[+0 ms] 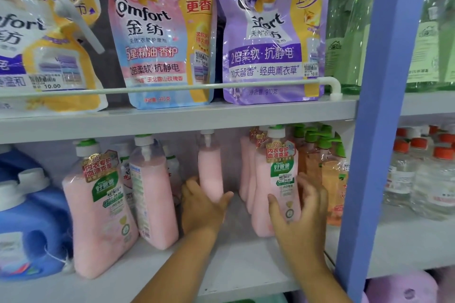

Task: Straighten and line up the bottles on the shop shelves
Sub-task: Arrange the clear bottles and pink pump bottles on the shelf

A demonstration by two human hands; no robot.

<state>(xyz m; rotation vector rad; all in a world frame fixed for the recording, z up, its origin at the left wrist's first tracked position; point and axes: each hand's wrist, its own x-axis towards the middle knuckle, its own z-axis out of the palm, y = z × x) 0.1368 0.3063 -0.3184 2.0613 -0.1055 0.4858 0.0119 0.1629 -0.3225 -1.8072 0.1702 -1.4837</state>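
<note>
Left hand point(200, 206): fingers spread and nearly straight, laid against the base of a plain pink pump bottle point(211, 170) standing upright at the back of the lower shelf point(236, 268).
Right hand point(299, 211): thumb and fingers curled round a labelled pink bottle point(277, 179), upright, with more pink bottles just behind it.
Between the hands: a bare strip of shelf.
Left of the left hand: two pink bottles point(103, 206) leaning rightward, then blue jugs point(27, 224).
Right of the right hand: orange bottles point(330, 174), green-capped, touching the held bottle's row.
Above both hands: refill pouches point(167, 32) behind a white rail point(197, 88).
</note>
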